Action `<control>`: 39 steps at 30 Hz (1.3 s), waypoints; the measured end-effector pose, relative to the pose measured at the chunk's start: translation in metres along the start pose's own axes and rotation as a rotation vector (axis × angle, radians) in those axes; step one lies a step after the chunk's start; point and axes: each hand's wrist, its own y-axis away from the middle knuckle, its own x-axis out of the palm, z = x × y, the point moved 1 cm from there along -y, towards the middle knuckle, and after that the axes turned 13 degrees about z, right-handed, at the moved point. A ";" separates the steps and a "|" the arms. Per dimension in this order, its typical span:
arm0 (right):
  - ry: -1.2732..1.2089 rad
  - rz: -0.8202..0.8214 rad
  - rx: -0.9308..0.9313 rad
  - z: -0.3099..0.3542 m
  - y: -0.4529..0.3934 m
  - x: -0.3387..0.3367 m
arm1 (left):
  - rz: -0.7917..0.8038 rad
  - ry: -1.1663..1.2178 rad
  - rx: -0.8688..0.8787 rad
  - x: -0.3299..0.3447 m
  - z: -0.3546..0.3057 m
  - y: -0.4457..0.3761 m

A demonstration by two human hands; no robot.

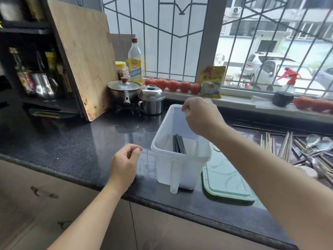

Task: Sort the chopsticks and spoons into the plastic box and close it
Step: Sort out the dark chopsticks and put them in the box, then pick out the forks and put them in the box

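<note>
Both forearms reached in from the bottom edge of the view, over the front lip of the dark stone counter (75, 141). From about five o'clock the right forearm ran up and inward, and the right hand (200, 115) hung above the far end of the plastic box (180, 159), knuckles up, wrist bent down. Its fingers were curled in toward the palm; whether they pinched anything could not be told, since the fingertips faced away. From about seven o'clock the left forearm rose to the left hand (125, 159), which sat on the counter just at nine o'clock of the box, apart from its wall. That hand's fingers were loosely curled, thumb against the forefinger, with nothing seen in them.

Open-topped, the translucent box stood at the middle of the counter, and a bundle of dark chopsticks (178, 143) stood leaning inside it, near the end closest to the viewer. At four o'clock of the box, just beside it, the pale green lid (225, 179) lay flat on the counter. At three o'clock, well apart from the box, the loose pile of chopsticks (286, 147) and metal spoons (322, 147) lay spread on the counter.
</note>
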 end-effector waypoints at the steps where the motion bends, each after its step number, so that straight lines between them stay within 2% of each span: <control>1: -0.073 -0.057 -0.013 -0.007 0.011 -0.004 | -0.083 -0.036 -0.003 -0.003 -0.006 0.003; 4: -0.211 -0.195 -0.023 -0.040 0.052 -0.009 | -0.314 0.032 0.055 -0.013 -0.043 0.012; 6: -0.220 -0.202 0.007 -0.064 0.070 -0.007 | -0.320 0.098 0.167 -0.005 -0.088 0.020; 10: -0.291 -0.186 0.062 -0.099 0.089 -0.014 | -0.048 0.209 0.410 0.056 -0.179 0.043; 13: -0.284 -0.230 0.056 -0.127 0.122 -0.021 | 0.197 0.234 0.472 0.120 -0.211 0.072; 17: -0.209 -0.316 0.162 -0.207 0.189 -0.022 | 0.438 0.072 0.439 0.207 -0.194 0.102; 21: 0.079 -0.426 0.304 -0.297 0.242 -0.034 | 0.496 -0.315 0.520 0.280 -0.162 0.103; 24: 0.188 -0.527 0.390 -0.351 0.266 -0.042 | 0.512 -0.373 0.563 0.325 -0.157 0.100; 27: 0.229 -0.549 0.536 -0.393 0.283 -0.039 | 0.530 -0.445 0.573 0.360 -0.154 0.096; 30: 0.137 -0.583 0.686 -0.410 0.280 -0.038 | 0.493 -0.417 0.514 0.373 -0.148 0.087; 35: 0.149 -0.590 0.651 -0.410 0.278 -0.036 | 0.473 -0.235 0.292 0.366 -0.141 0.079; 39: -0.091 -0.630 0.833 -0.420 0.285 -0.043 | 0.456 -0.201 0.234 0.364 -0.138 0.075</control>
